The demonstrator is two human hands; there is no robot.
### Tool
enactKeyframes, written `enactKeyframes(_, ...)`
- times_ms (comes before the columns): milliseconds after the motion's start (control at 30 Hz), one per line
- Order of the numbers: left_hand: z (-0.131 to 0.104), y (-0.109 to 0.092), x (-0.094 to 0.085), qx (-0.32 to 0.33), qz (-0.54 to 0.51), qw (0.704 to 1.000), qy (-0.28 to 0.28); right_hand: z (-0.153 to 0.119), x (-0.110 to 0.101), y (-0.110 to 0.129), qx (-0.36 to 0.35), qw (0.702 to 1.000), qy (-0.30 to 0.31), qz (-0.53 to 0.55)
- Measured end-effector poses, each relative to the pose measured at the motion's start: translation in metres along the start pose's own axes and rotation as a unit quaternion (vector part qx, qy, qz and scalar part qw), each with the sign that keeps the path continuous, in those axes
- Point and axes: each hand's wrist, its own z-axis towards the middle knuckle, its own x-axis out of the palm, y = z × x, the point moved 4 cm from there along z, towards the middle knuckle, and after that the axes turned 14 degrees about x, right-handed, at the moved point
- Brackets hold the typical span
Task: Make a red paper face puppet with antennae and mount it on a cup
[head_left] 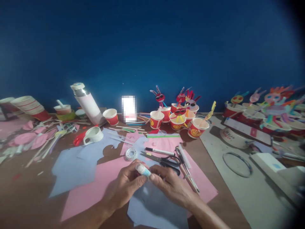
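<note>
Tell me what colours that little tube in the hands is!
The tube is whitish and light blue, clearest in the head view.

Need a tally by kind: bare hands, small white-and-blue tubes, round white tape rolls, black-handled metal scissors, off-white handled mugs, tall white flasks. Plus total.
Bare hands, left hand and right hand: 2
Small white-and-blue tube: 1
Round white tape roll: 1
Black-handled metal scissors: 1
Off-white handled mug: 1
Tall white flask: 1
Total: 7

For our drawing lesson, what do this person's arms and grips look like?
The left grip and right grip are ungloved hands. Both forearms are bare and tapering; no sleeve, watch or bracelet shows. Whether rings are worn is unclear.
</note>
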Motion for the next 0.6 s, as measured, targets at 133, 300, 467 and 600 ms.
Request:
enactKeyframes(133,0.0,-0.006,0.006,0.005,-0.049,0.999,0.016,0.004,0.01,-0.008,-0.002,0.993,0.049,0.106)
enactKeyframes(300,-0.007,0.002,-0.001,-0.023,-0.059,0.998,-0.015,0.006,0.011,-0.01,0.01,0.991,0.031,0.131)
enactKeyframes(467,-0.005,-0.001,-0.005,-0.013,-0.05,0.996,-0.069,0.005,0.009,-0.006,0.002,0.99,0.022,0.139)
enactKeyframes(600,-0.006,-0.005,-0.007,-0.021,-0.042,0.992,-0.113,0.003,0.008,-0.006,0.002,0.993,-0.006,0.121)
